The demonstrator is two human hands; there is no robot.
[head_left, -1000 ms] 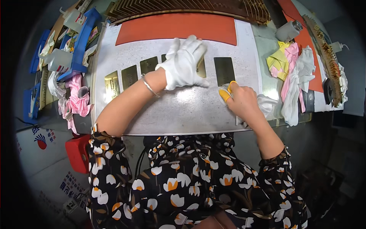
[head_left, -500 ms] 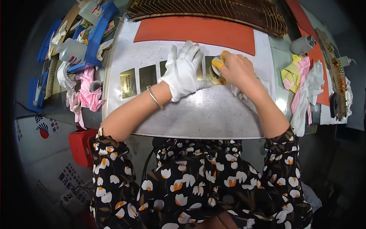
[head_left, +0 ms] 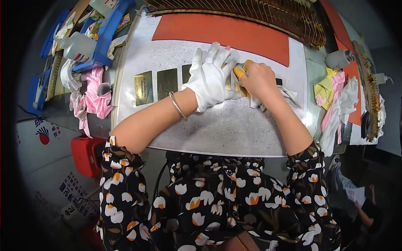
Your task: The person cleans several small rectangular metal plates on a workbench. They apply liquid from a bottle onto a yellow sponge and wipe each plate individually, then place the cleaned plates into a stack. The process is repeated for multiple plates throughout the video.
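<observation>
Our right hand (head_left: 260, 79) has slid inward — its yellow finger covers (head_left: 239, 72) pinch a small grey pad (head_left: 238, 65), mostly hidden, now just beside the gloved left hand (head_left: 208, 79), at its three o'clock. That, we judge, brings the pad's work close to the left hand's edge. The left hand lies spread flat, grasping nothing, partly over brass-coloured plates (head_left: 143, 88) running toward nine o'clock along the surface (head_left: 209, 136); an orange mat (head_left: 226, 39) lies at one o'clock.

Left head-worn fisheye, facing down — near, above fingers (head_left: 213, 50) and worktop (head_left: 209, 131)
</observation>
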